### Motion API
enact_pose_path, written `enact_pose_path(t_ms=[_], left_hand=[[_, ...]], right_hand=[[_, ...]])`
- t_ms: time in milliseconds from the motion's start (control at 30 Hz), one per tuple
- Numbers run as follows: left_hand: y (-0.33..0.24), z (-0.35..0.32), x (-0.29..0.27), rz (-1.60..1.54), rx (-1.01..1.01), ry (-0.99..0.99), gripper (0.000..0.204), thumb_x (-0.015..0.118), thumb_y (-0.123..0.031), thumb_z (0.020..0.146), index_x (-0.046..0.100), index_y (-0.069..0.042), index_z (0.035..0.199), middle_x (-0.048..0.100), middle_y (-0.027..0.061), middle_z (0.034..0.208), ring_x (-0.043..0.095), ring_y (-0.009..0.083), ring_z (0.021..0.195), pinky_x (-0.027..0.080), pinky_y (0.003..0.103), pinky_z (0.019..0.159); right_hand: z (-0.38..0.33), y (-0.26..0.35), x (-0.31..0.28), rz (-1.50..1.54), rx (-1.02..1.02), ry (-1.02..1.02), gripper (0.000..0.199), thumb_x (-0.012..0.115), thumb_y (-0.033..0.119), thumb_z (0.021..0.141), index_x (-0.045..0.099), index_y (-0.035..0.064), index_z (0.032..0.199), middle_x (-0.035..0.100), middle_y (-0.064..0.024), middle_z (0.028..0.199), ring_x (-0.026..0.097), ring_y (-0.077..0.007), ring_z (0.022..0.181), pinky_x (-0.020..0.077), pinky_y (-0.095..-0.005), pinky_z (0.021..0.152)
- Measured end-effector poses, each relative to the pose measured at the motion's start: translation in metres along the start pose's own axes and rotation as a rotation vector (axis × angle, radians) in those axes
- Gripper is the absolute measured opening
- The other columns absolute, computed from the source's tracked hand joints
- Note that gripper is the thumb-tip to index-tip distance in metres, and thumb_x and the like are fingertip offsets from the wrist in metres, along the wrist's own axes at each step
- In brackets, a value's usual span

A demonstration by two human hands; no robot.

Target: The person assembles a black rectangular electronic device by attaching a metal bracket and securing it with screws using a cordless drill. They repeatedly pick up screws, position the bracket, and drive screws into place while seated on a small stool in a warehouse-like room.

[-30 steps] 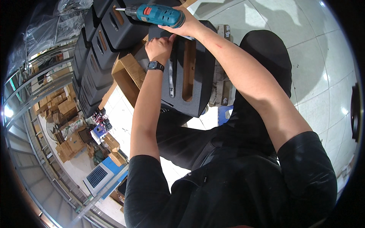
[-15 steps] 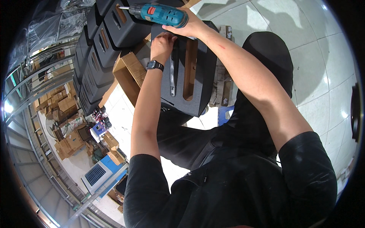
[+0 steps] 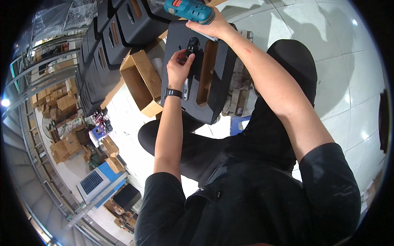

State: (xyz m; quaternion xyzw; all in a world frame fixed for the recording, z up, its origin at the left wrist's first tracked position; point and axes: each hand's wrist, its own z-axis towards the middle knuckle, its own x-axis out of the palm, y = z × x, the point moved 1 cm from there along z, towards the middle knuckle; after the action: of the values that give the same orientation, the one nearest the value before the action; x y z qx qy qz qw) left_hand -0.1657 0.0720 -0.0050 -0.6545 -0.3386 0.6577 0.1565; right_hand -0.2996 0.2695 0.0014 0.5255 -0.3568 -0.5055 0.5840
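Observation:
A teal cordless drill [image 3: 189, 10] is gripped in my right hand [image 3: 211, 25], held over the far edge of a dark grey box-shaped cabinet [image 3: 174, 41]. The drill's tip is cut off or blurred at the top of the view. Along the cabinet's upper face runs a black carry handle [image 3: 186, 87], its near end flat with small metal-looking spots. My left hand [image 3: 179, 67], with a black watch on the wrist, closes its thumb and fingers on the handle's far part, which stands up in a bend. Beside the handle lies a long slot [image 3: 208, 76] with a brown inner wall.
An open cardboard box [image 3: 141, 84] stands left of the cabinet. Several similar dark cabinets [image 3: 141, 28] are stacked at the far left. My bent legs flank the near side, by a blue plastic piece [image 3: 239, 125]. Cartons [image 3: 67, 143] and a blue-and-white appliance [image 3: 94, 184] lie further left.
My left hand has come nearer along the handle, whose far part now stands up in a bend. The drill has shifted slightly up and right in view.

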Motion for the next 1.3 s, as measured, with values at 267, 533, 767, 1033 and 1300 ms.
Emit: enact_pose_path(t_ms=[267, 533, 767, 1033, 1300], left_hand=[[-0.004, 0.0, 0.012, 0.059, 0.057, -0.13, 0.048, 0.081, -0.036, 0.085, 0.072, -0.008, 0.122, 0.075, 0.0137, 0.099, 0.073, 0.0265, 0.088, 0.057, 0.037, 0.08], [-0.009, -0.001, 0.023, -0.024, -0.051, -0.148, 0.044, 0.076, -0.032, 0.087, 0.071, -0.008, 0.123, 0.075, 0.0168, 0.106, 0.072, 0.0327, 0.099, 0.056, 0.039, 0.088], [0.007, 0.013, 0.029, -0.221, -0.243, -0.108, 0.041, 0.074, -0.031, 0.09, 0.073, -0.008, 0.124, 0.075, 0.013, 0.109, 0.07, 0.0244, 0.102, 0.054, 0.034, 0.092], [-0.01, 0.025, 0.015, -0.33, -0.432, 0.081, 0.039, 0.075, -0.025, 0.09, 0.074, -0.01, 0.125, 0.074, 0.0102, 0.117, 0.067, 0.0184, 0.106, 0.052, 0.031, 0.091], [-0.006, 0.032, 0.02, -0.272, -0.441, 0.087, 0.039, 0.078, -0.025, 0.087, 0.076, -0.01, 0.123, 0.075, 0.012, 0.116, 0.069, 0.0187, 0.105, 0.054, 0.032, 0.09]], right_hand=[[-0.003, -0.005, -0.005, -0.186, -0.053, -0.079, 0.05, 0.087, 0.039, 0.075, 0.071, 0.0113, 0.114, 0.077, -0.0122, 0.106, 0.074, -0.0282, 0.098, 0.0561, -0.0381, 0.091], [-0.05, -0.012, -0.026, -0.346, 0.055, -0.224, 0.06, 0.084, 0.032, 0.069, 0.069, 0.0016, 0.118, 0.076, -0.0157, 0.104, 0.073, -0.0278, 0.101, 0.0563, -0.0381, 0.092], [-0.086, 0.016, 0.013, 0.001, 0.708, 0.25, 0.029, 0.075, 0.023, 0.086, 0.073, 0.0004, 0.104, 0.074, -0.0084, 0.088, 0.074, -0.0199, 0.077, 0.0594, -0.0316, 0.068], [-0.057, 0.0, 0.061, 0.19, 0.9, 0.129, 0.028, 0.064, 0.028, 0.102, 0.062, 0.0001, 0.106, 0.071, -0.0068, 0.08, 0.063, -0.0141, 0.056, 0.0457, -0.0274, 0.047], [-0.05, -0.019, 0.066, 0.15, 0.938, 0.077, 0.027, 0.066, 0.028, 0.099, 0.069, 0.0015, 0.097, 0.073, -0.0059, 0.081, 0.066, -0.0147, 0.059, 0.0478, -0.03, 0.048]])
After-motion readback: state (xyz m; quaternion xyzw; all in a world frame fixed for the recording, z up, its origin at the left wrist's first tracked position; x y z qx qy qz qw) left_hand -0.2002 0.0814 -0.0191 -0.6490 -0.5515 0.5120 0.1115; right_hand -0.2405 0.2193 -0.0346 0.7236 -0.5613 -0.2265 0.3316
